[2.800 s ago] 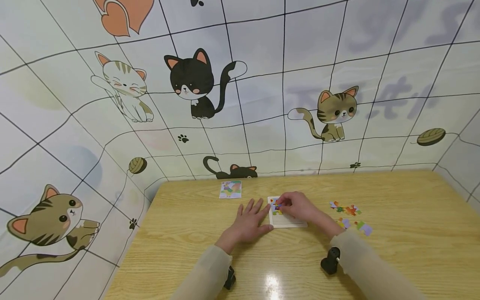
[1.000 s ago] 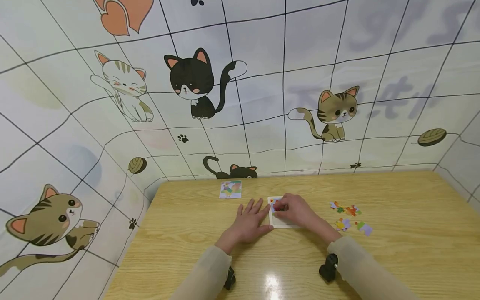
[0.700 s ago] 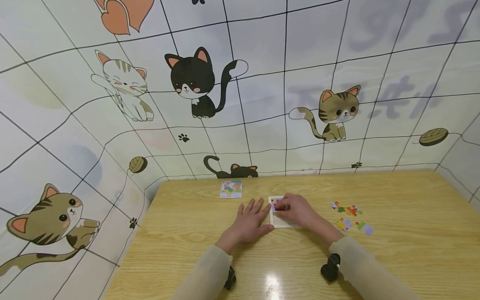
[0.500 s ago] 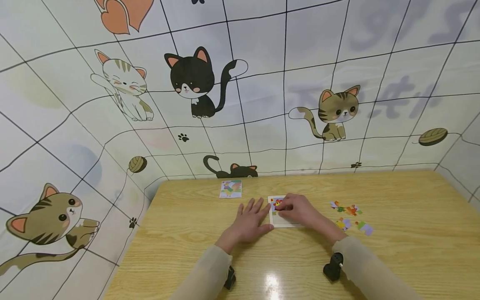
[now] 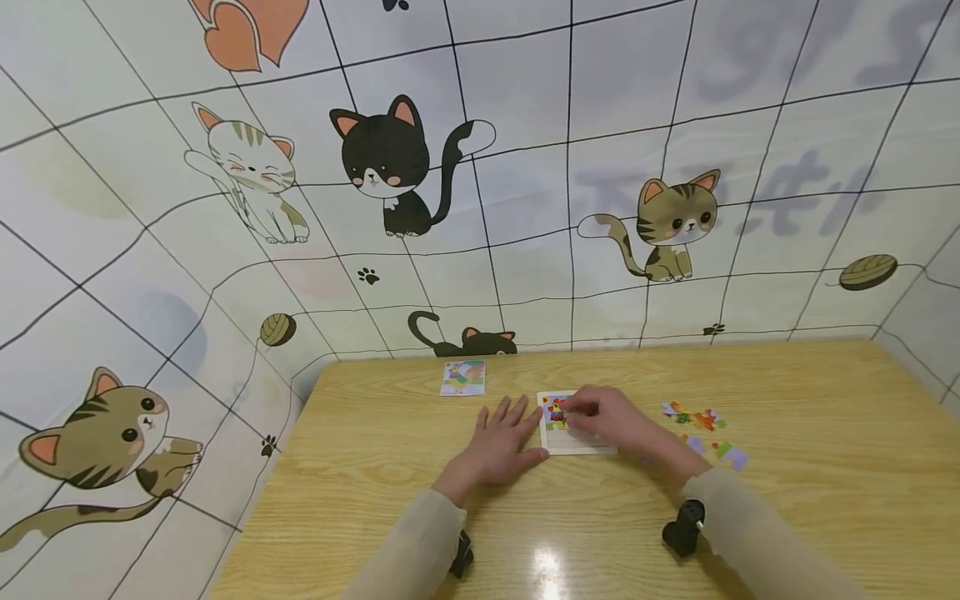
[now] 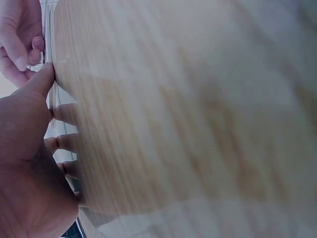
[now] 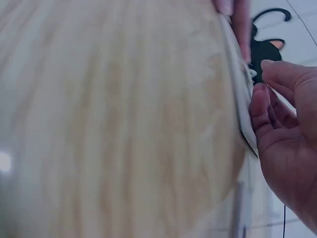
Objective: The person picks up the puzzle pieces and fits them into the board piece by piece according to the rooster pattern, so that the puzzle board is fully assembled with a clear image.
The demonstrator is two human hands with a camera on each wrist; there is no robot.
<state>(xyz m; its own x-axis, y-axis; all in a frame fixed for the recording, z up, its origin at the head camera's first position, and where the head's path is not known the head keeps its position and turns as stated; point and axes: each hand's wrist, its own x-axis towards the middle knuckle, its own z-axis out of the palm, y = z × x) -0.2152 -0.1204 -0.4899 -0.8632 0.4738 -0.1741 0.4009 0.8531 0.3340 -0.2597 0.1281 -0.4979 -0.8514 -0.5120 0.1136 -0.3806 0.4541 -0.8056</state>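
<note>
In the head view, a small white puzzle tray lies on the wooden table, with joined, colourful jigsaw pieces in its upper left part. My left hand rests flat with fingers spread, thumb and fingertips at the tray's left edge. Over the tray, just right of the joined pieces, hovers my right hand, its fingers partly hiding the inside. The right wrist view shows that hand's bent fingers, with thumb and index tips apart and no piece clearly visible between them.
Loose jigsaw pieces lie right of the tray, with another green and purple piece nearer me. A square picture card lies near the back edge. Behind the table hangs a cat-patterned wall covering.
My right hand has shifted slightly right, uncovering more of the red and purple picture in the tray's upper left. The left hand has stayed in place.
</note>
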